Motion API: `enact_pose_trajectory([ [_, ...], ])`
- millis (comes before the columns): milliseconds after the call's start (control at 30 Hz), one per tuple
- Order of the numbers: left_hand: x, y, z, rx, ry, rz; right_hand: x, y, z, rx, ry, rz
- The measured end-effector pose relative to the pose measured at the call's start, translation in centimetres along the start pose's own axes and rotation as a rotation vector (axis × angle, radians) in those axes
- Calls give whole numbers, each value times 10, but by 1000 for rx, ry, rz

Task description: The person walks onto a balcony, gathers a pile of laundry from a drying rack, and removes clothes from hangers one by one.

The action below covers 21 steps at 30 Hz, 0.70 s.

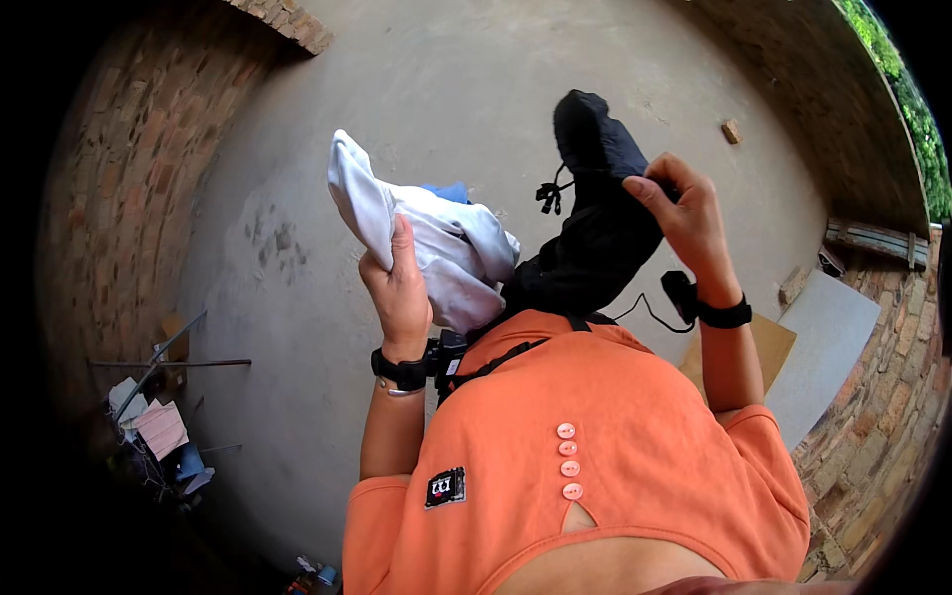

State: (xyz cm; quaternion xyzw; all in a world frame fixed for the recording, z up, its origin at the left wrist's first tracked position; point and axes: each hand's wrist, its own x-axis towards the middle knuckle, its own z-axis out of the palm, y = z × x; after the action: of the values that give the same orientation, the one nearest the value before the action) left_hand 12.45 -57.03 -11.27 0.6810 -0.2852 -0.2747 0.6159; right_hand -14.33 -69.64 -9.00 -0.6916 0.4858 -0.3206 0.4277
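Observation:
My left hand (396,286) grips a bunched white cloth garment (454,256), its thumb lying on top. One end of the white fabric sticks up past the fingers, and the rest droops toward my waist. A bit of blue cloth (446,193) shows behind it. On the right, my right hand (684,204) pinches the edge of a black fabric garment (613,223) between thumb and fingers. From the black garment's left side hangs a black drawcord (551,195). The lower part of the black fabric lies against my front; its full shape cannot be made out.
Bare concrete floor (461,89) spreads ahead, with a loose brick piece (732,132) at the right. Brick walls stand on both sides. A metal rod frame (171,363) and piled papers (160,429) are at left. Flat boards (825,353) lean at right. A cable (643,305) runs from my right wrist.

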Motion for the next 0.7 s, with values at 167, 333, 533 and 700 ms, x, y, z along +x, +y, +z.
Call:
enact_pose_trajectory([
  [167, 0, -16, 29, -99, -667, 54, 7, -33, 59, 447, -282, -221],
  [333, -19, 8, 56, 14, -605, 120, 21, -51, 69, 501, -560, -435],
  [533, 15, -30, 20, -25, -218, 135, 49, -53, 90, 312, -509, -784],
  [700, 54, 2, -1, 258, -173, 417, 53, 10, 110, 66, -599, -492],
])
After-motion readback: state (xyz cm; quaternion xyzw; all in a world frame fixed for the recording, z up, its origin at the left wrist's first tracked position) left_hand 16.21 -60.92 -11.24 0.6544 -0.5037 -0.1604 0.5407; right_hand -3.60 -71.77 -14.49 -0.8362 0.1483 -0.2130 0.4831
